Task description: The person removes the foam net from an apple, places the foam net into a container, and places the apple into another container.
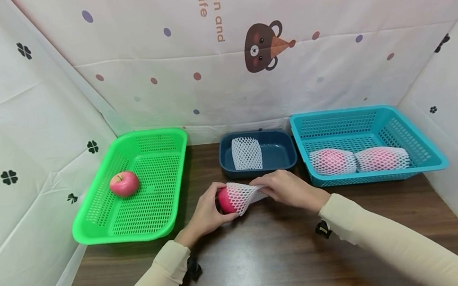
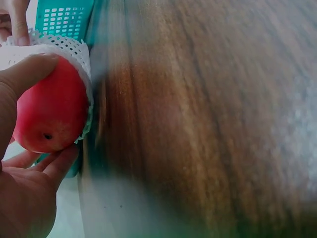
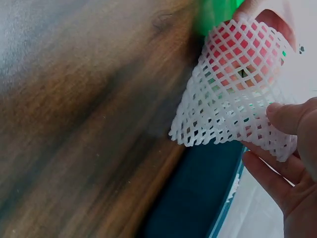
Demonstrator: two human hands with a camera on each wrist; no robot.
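Between the hands is a red apple (image 2: 54, 109) partly inside a white foam net sleeve (image 3: 223, 99). My left hand (image 1: 208, 211) grips the apple's bare end, thumb on one side and fingers on the other in the left wrist view. With thumb and fingers, my right hand (image 1: 288, 188) pinches the loose end of the sleeve. In the right wrist view the mesh covers the apple's stem end and hangs wide past it. Both hands are low over the table, just in front of a dark blue tray (image 1: 279, 156).
One bare apple (image 1: 124, 184) lies in the green basket (image 1: 137, 236) at the left. Another foam net sleeve (image 1: 247, 153) lies flat in the dark blue tray. In the blue basket (image 1: 387, 175) at the right sit two sleeved apples (image 1: 332, 162). Printed cloth walls (image 1: 222, 91) enclose the wooden table (image 1: 261, 268).
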